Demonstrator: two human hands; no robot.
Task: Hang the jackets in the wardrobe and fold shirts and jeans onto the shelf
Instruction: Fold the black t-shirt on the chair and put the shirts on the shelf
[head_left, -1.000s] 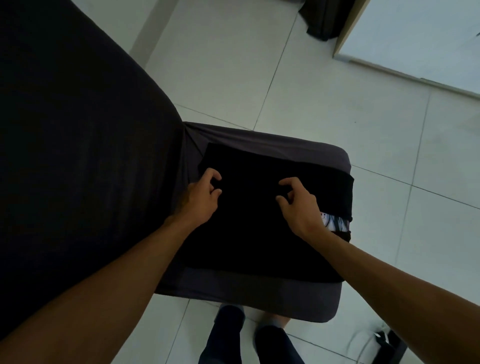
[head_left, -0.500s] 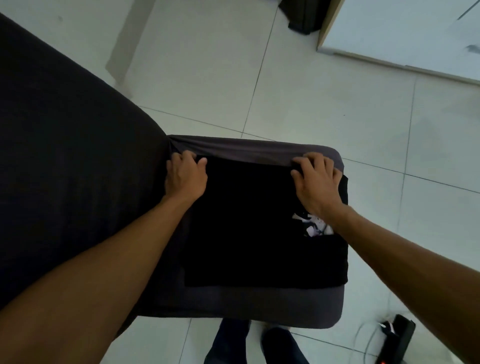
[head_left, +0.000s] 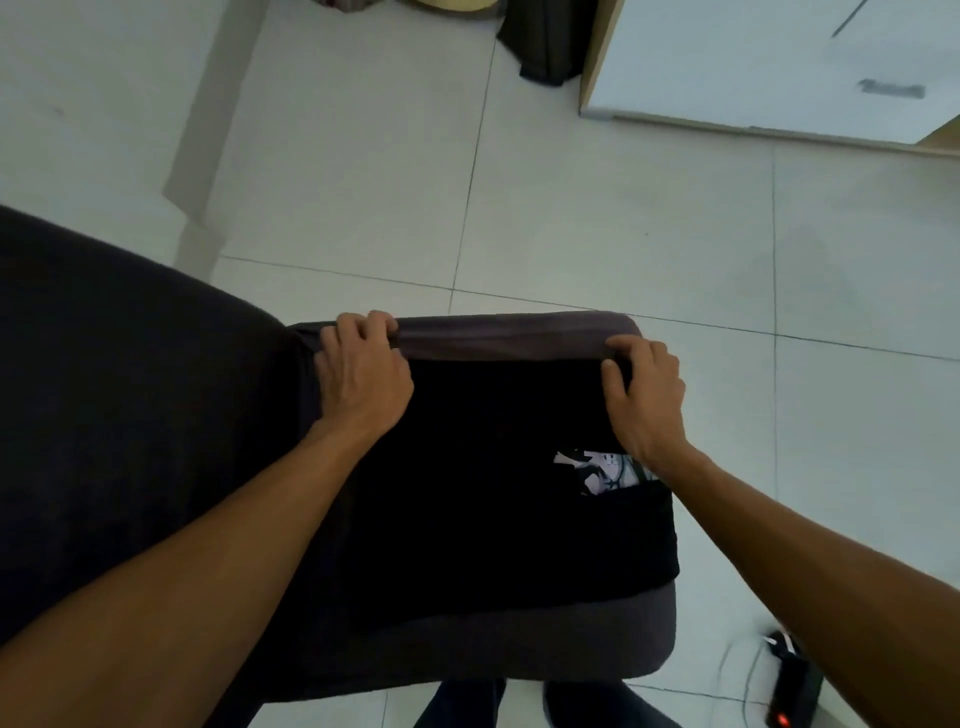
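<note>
A black shirt (head_left: 493, 483) lies folded flat on a grey cushioned seat (head_left: 519, 338), with a white printed patch (head_left: 597, 470) showing at its right side. My left hand (head_left: 363, 379) grips the shirt's far left corner, fingers curled over the edge. At the far right corner my right hand (head_left: 647, 400) pinches the fabric between thumb and curled fingers. Both forearms reach across the shirt from below.
A large dark covered piece of furniture (head_left: 114, 415) fills the left. The white wardrobe door (head_left: 779, 57) is at the top right, and a dark garment (head_left: 545, 41) hangs or lies next to it. A power strip (head_left: 789, 686) lies on the tiled floor at the lower right. My feet (head_left: 467, 706) are below the seat.
Both hands went from the middle of the shirt to its far edge and spread apart to the two corners. The near fold of the shirt now lies flat.
</note>
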